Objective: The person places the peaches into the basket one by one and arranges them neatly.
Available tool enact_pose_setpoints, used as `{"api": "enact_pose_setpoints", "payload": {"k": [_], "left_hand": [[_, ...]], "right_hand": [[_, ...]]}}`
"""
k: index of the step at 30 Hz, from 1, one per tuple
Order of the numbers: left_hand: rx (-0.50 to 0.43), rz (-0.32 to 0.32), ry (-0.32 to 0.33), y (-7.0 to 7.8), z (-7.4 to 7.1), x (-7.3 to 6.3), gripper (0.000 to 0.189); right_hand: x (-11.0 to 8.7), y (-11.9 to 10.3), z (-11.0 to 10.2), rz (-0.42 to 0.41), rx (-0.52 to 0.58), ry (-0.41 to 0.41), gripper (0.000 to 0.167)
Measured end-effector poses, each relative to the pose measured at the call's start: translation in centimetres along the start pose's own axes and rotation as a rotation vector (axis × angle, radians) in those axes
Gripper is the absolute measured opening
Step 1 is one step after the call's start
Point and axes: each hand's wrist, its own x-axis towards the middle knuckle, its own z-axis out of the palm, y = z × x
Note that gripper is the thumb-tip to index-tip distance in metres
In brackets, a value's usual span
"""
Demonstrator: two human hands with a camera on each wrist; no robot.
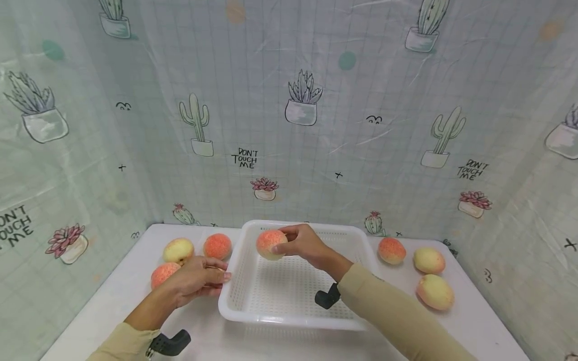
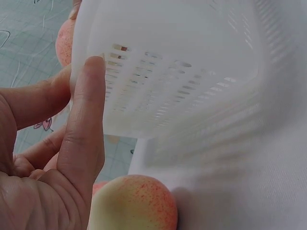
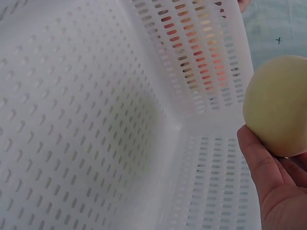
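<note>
A white perforated plastic basket point(image 1: 289, 321) stands in the middle of the white table. My right hand point(image 1: 307, 245) holds a peach point(image 1: 269, 244) between thumb and fingers, above the basket's left part. In the right wrist view this peach point(image 3: 278, 105) shows its pale yellow side, and the basket floor point(image 3: 72, 120) is bare. My left hand point(image 1: 198, 281) grips the basket's left rim. In the left wrist view its thumb point(image 2: 86, 105) presses against the outer wall point(image 2: 168, 28). Below that hand, another peach point(image 2: 134, 203) rests on the table.
Left of the basket lie several peaches, among them a yellow one point(image 1: 178, 250) and two red ones, one at the back point(image 1: 218, 246) and one nearer point(image 1: 164, 275). To the right lie a red peach point(image 1: 392, 250) and two yellow ones point(image 1: 435, 292). A cactus-print sheet point(image 1: 271, 125) encloses the table.
</note>
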Motion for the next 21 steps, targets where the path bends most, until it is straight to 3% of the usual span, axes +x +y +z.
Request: {"api": "enact_pose_setpoints", "payload": {"k": [11, 21], "left_hand": [[-0.008, -0.012, 0.006, 0.16, 0.15, -0.04, 0.052], [-0.003, 0.019, -0.012, 0.24, -0.17, -0.16, 0.049]], "right_hand": [[0.40, 0.27, 0.24, 0.022, -0.018, 0.008, 0.058], [0.99, 0.33, 0.44, 0.018, 0.027, 0.007, 0.056]]}}
